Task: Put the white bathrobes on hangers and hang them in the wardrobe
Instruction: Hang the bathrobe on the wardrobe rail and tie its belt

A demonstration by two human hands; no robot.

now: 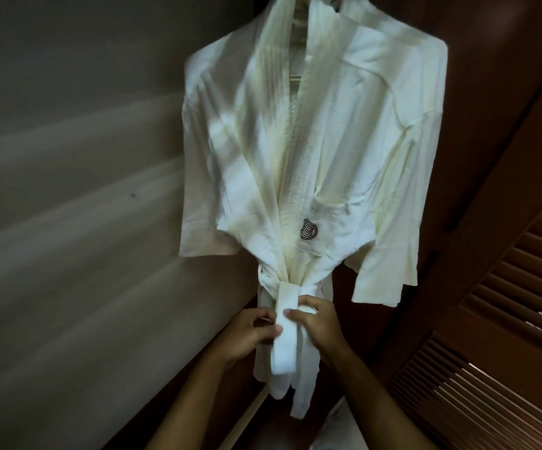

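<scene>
From the head camera, I see a white bathrobe hanging upright inside a dark wooden wardrobe, its shoulders spread over a hanger that shows only dimly through the open collar; the rail above is out of frame, so I cannot tell how the hook sits. Both hands meet at the robe's waist, where the belt is looped around the middle and its free end drops straight down, long axis vertical, between the two hands. My left hand comes in from the left with its fingers curled, pinching the belt's left edge; my right hand comes from the right, thumb and fingertips closed on the strap just beside the knot. The two hands are about equally near, the strap touching both. A small dark emblem marks the chest pocket above them. A louvred door stands open at right; a pale wall fills the left. I judge the belt is being tied or tidied on a robe already hung. The wardrobe shows only this one robe; any other is out of view.
</scene>
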